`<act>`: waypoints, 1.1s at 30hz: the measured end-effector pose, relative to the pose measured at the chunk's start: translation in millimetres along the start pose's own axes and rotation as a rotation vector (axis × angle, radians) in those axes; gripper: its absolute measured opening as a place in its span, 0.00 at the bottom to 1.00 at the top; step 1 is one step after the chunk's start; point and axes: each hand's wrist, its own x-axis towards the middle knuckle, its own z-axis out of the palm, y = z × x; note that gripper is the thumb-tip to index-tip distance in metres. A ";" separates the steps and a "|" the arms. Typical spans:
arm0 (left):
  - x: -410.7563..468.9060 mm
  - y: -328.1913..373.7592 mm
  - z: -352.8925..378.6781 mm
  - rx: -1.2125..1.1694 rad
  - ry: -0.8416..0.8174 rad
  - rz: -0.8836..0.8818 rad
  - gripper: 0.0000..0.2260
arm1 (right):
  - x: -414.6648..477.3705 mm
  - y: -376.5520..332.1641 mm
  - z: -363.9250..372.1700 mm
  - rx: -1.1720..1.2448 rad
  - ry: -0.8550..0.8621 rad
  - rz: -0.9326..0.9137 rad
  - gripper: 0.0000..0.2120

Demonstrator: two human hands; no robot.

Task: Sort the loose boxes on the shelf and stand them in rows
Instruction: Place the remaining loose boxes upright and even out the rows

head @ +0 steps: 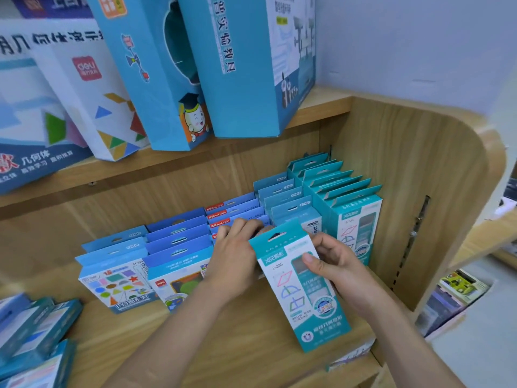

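Large blue cartons [246, 65] leaning on upper shelf [321, 107], possibly toys [461, 285] lower right

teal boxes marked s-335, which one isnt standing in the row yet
The teal S-335 box held in the right hand, tilted over the shelf front. The matching teal boxes stand upright in the rightmost row.

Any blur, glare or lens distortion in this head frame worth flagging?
Head view: even, soft light with no harsh glare; wide-angle bending curves the shelf side panel and tilts the big boxes above; edges go soft, notably the loose boxes at lower left; the teal box in both hands stays readable.
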 end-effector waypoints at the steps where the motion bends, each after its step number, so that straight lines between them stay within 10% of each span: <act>1: -2.1 6.3 -1.8 -0.035 0.023 -0.033 0.22 | -3.5 1.7 -2.5 -0.013 0.014 -0.005 0.16; 7: 5.5 36.5 14.6 0.089 0.015 -0.161 0.40 | -29.9 10.9 -16.1 0.103 0.211 -0.126 0.33; 20: 6.8 48.5 21.0 0.101 0.102 -0.237 0.31 | -45.1 11.5 -34.1 0.162 0.318 -0.173 0.29; 24: -11.9 69.1 -4.5 -0.450 0.193 -0.299 0.15 | -45.2 8.9 -36.0 0.184 0.314 -0.140 0.16; 27: -22.8 98.8 -18.2 -1.129 -0.200 -0.467 0.09 | -45.3 9.1 -37.8 0.160 0.284 -0.125 0.19; 33: -24.1 123.7 13.4 -1.104 -0.106 -0.531 0.06 | -54.7 1.9 -33.2 -0.232 0.476 -0.210 0.13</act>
